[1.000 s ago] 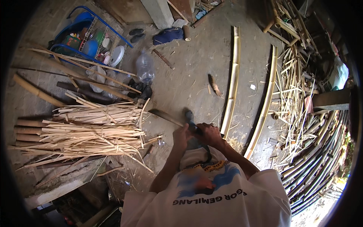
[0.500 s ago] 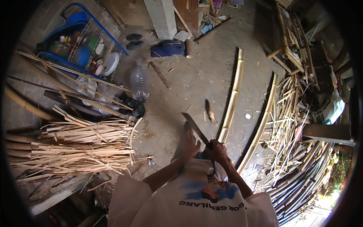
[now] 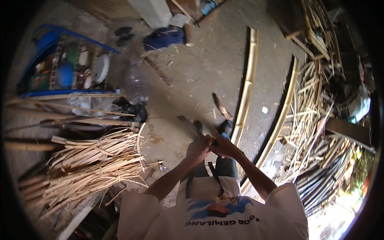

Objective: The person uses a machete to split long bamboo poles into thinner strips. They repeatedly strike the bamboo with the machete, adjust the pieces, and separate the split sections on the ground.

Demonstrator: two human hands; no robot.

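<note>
In front of my body, my two hands meet on a machete (image 3: 188, 126). Its dark, slightly blurred blade points forward and left. My left hand (image 3: 199, 149) is closed where blade and handle join, hiding that part. Wrapped against it, my right hand (image 3: 225, 146) is closed at the handle end, and a bit of dark handle shows between the two. Just beyond them, a short dark piece of wood (image 3: 219, 105) lies on the floor. A long split bamboo length (image 3: 248, 80) runs forward to the right of my hands, with a second split bamboo length (image 3: 287, 100) farther right.
Bundled pale bamboo strips (image 3: 100, 150) lie at the left, beside a clear plastic jug (image 3: 137, 82) and a blue rack (image 3: 70, 94) of dishes. A dark blue cloth bundle (image 3: 165, 39) sits ahead. Loose strips (image 3: 306, 120) and thin dark poles (image 3: 322, 182) pile up at right.
My left hand, open and apart before, has come onto the machete beside my right hand. The machete has shifted left, and the view has tilted nearer the body.
</note>
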